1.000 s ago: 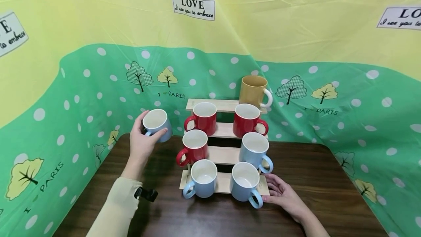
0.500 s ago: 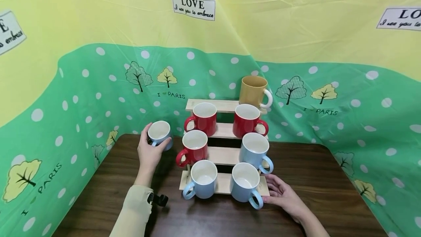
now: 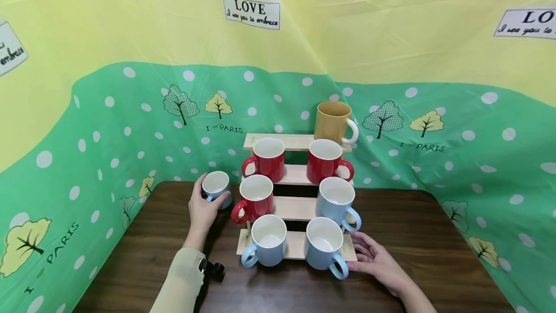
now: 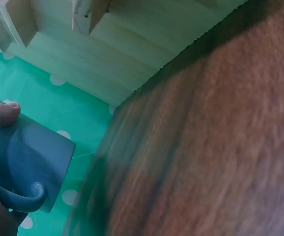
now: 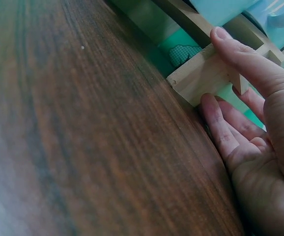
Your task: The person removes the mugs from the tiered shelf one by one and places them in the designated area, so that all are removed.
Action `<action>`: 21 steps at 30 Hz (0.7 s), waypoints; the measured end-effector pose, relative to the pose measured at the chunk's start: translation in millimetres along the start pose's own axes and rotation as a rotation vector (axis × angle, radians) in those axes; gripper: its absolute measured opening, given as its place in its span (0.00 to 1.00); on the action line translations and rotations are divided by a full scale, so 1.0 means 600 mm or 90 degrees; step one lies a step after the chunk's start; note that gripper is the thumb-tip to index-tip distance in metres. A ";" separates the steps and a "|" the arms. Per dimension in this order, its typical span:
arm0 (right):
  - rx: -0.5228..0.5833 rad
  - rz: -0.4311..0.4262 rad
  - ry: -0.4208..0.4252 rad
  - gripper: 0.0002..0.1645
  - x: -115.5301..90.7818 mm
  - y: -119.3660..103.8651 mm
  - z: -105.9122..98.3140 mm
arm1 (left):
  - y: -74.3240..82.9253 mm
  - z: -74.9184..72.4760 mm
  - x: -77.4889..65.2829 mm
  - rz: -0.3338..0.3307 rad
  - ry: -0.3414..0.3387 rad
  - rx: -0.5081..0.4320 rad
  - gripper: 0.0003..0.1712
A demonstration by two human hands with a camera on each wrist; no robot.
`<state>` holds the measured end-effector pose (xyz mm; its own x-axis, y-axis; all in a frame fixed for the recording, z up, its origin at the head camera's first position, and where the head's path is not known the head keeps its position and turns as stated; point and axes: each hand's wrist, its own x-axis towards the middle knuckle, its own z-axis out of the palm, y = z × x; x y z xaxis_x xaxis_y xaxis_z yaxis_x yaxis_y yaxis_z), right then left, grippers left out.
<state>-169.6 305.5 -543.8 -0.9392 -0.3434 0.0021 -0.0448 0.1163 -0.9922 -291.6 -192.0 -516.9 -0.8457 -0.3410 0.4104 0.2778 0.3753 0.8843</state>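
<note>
To the left of the stepped wooden rack (image 3: 295,208), my left hand (image 3: 204,211) grips a light blue mug (image 3: 216,188) around its body, thumb at the near side. The mug is upright and low, near the table's back edge. In the left wrist view, that blue mug (image 4: 31,157) shows its handle, with a finger on its rim. My right hand (image 3: 380,262) holds the rack's lower right end. In the right wrist view, its thumb (image 5: 235,54) lies along the wooden end piece (image 5: 201,81) and the other fingers curl at its lower side.
Blue mugs (image 3: 269,240) stand on the lowest step. Above are a red mug (image 3: 257,199) and a blue mug (image 3: 335,199), then two red mugs (image 3: 270,161). A tan mug (image 3: 332,122) with a white handle tops the rack. Patterned cloth (image 3: 130,120) surrounds the dark table (image 3: 412,221).
My left hand has lowered the blue mug and moved it slightly right, nearer the rack. My right hand has stayed at the rack's end.
</note>
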 end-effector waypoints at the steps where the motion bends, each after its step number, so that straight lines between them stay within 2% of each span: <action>1: -0.001 0.003 -0.001 0.49 -0.001 0.001 0.000 | -0.003 0.000 -0.002 -0.004 -0.001 0.004 0.54; 11: 0.000 -0.006 0.005 0.48 0.000 0.008 -0.001 | -0.012 -0.001 -0.004 -0.055 -0.030 0.023 0.54; 21: -0.008 0.025 0.015 0.49 0.004 0.007 -0.002 | -0.027 0.005 -0.007 -0.069 -0.078 0.033 0.53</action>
<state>-172.4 306.4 -548.0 -0.9481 -0.3163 -0.0337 -0.0117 0.1406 -0.9900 -294.3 -193.9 -533.6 -0.9194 -0.2756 0.2806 0.1612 0.3868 0.9080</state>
